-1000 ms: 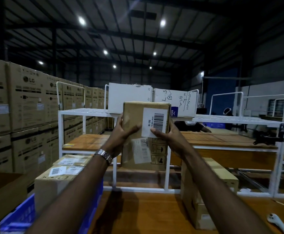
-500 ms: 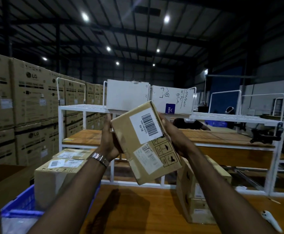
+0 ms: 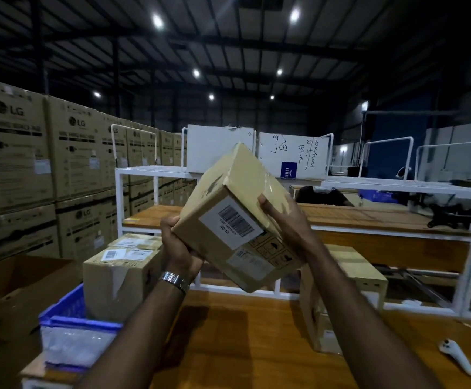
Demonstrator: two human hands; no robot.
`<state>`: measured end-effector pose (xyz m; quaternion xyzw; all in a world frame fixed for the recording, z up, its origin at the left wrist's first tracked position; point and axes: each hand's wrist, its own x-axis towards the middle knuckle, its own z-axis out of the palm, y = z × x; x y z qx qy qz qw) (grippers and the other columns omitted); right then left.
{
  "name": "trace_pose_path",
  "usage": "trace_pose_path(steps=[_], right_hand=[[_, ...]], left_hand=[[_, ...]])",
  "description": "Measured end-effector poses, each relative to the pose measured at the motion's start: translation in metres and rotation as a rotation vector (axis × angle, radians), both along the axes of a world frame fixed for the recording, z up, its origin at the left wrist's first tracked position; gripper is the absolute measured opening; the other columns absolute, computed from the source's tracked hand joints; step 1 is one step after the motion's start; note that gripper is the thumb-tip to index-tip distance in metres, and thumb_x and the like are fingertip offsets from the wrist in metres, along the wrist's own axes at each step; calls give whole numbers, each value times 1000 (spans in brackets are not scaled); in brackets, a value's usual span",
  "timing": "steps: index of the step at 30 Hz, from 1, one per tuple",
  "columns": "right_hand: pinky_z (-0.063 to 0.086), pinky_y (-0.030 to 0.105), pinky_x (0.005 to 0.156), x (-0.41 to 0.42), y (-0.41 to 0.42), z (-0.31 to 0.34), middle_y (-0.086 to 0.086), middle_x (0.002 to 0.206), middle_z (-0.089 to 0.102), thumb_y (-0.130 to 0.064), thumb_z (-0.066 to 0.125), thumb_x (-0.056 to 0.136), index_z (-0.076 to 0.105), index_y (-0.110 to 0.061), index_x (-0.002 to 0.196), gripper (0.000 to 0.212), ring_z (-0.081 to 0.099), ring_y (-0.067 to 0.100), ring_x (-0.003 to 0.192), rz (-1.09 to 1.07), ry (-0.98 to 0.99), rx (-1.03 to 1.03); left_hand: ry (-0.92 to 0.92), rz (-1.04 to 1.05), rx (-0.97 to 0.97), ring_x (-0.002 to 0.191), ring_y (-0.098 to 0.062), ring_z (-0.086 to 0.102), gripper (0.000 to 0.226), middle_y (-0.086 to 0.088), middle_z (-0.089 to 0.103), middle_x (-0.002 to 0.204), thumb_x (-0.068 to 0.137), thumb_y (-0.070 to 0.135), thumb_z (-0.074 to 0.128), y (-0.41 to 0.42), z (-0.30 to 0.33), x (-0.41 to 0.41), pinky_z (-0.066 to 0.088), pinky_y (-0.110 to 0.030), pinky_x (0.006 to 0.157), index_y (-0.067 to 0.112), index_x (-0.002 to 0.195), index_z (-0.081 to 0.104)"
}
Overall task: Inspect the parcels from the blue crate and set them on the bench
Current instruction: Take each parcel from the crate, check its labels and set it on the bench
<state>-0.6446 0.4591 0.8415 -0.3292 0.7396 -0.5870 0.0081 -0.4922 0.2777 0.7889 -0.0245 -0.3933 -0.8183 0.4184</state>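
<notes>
I see both hands holding 1 brown cardboard parcel (image 3: pixel 235 217) up in the air over the bench (image 3: pixel 256 346), tipped to one side. The left hand (image 3: pixel 179 248) grips its low corner and the right hand (image 3: pixel 284 223) grips its far side, fingers curled on it. The parcel is a smooth box with shiny tape and a white barcode sticker (image 3: pixel 231 221) (some small black signs sit below it). The blue crate (image 3: pixel 71 327) is plastic with little holes and has more parcels (image 3: pixel 122 273) in it. Another box (image 3: pixel 343 293) stands on the shiny wooden bench. A white metal rack (image 3: pixel 256 175) is behind, tall stacked cartons (image 3: pixel 32 164) are on the left, and round lights are on the dark roof.
</notes>
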Motion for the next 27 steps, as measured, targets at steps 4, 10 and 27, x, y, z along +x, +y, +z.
trace_pose_path(steps=[4,10,27], right_hand=[[58,51,85,11,17,-1,13,149,51,-83,81,50,31,-24,160,135,57,35,125,11,-197,-110],[62,51,82,35,40,-2,17,124,68,-48,85,71,58,-8,137,82,68,38,110,143,-395,-197],[62,55,85,79,50,-88,15,130,65,-30,83,87,45,-25,151,74,72,39,109,9,-487,-321]], left_hand=[[56,-4,-35,94,-24,69,58,-7,73,115,96,44,30,-2,0,17,53,-36,71,24,141,61],[-56,-61,-210,110,-29,66,60,-14,60,146,96,32,29,-18,5,53,59,-38,73,28,151,52],[-685,-217,-700,115,-23,70,84,-6,76,122,82,90,40,-29,-46,87,52,-41,97,30,136,62]])
